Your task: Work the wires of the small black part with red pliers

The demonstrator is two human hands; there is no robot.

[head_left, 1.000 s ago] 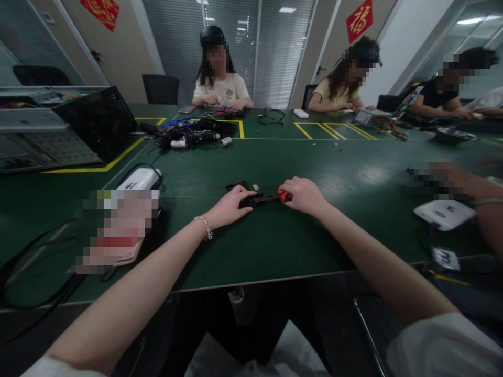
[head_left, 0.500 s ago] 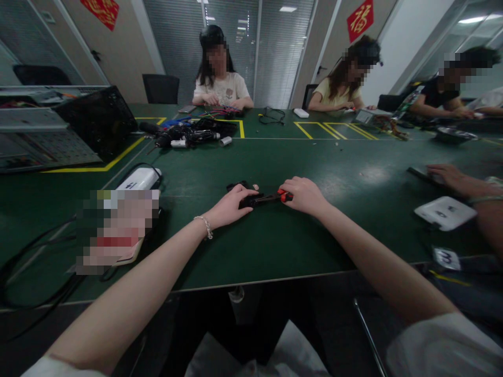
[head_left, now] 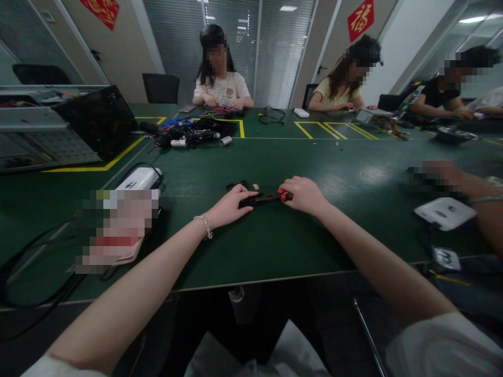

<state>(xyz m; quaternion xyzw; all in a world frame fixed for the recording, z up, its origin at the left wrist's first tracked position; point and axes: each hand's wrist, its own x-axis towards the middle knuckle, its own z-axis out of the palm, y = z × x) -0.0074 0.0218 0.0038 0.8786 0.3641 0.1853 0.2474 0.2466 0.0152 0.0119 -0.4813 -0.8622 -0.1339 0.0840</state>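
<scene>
My left hand [head_left: 229, 207] presses a small black part [head_left: 248, 200] down on the green table [head_left: 275, 241], fingers closed over it. My right hand [head_left: 303, 195] is wrapped round the red-and-black handle of a screwdriver [head_left: 283, 196], whose thin shaft runs left into the black part. Just beyond my left fingers lie another small black piece [head_left: 237, 185] and a tiny pale bit [head_left: 255, 186].
A white device [head_left: 138, 179] with a black cable lies to the left, a blurred patch in front of it. A co-worker's arm [head_left: 471, 188] and a white box [head_left: 445, 213] are at right. Tools [head_left: 188, 134] are piled further back; three people sit across the table.
My hands stay in the same place on the part and screwdriver. The co-worker's hand at right has shifted slightly.
</scene>
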